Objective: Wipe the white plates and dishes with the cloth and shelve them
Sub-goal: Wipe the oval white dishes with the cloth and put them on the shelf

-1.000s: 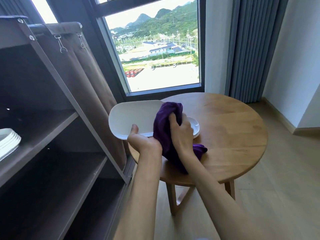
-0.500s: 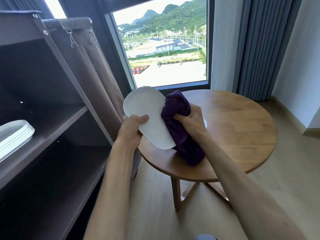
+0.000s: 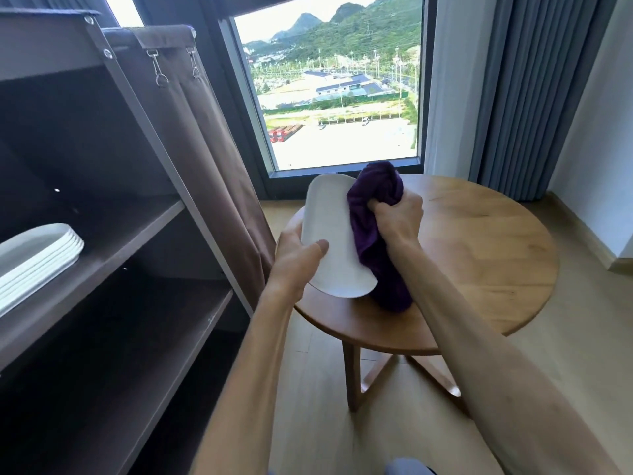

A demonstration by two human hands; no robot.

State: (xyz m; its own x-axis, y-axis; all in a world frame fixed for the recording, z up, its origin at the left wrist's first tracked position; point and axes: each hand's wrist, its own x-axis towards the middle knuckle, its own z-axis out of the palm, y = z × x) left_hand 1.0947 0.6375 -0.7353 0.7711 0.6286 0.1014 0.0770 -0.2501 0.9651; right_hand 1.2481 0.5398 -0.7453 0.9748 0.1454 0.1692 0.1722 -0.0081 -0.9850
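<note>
Shelf unit [image 3: 113,241] with stacked white plates [image 3: 37,255] beside the round bench [image 3: 479,269]; above it the oval white dish [image 3: 329,234], left hand [image 3: 294,262] fingers clamped on its rim, right hand [image 3: 397,217] fingers bunched round the purple cloth [image 3: 373,234]: steady the dish, sweeping its length

Stacked plates [image 3: 37,255] fill the shelf's [image 3: 137,231] left end; its right stretch lies open.

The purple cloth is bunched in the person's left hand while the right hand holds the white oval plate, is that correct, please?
Not quite: the hands are swapped. The head view shows the purple cloth bunched in the right hand, while the left hand holds the white oval plate.
</note>
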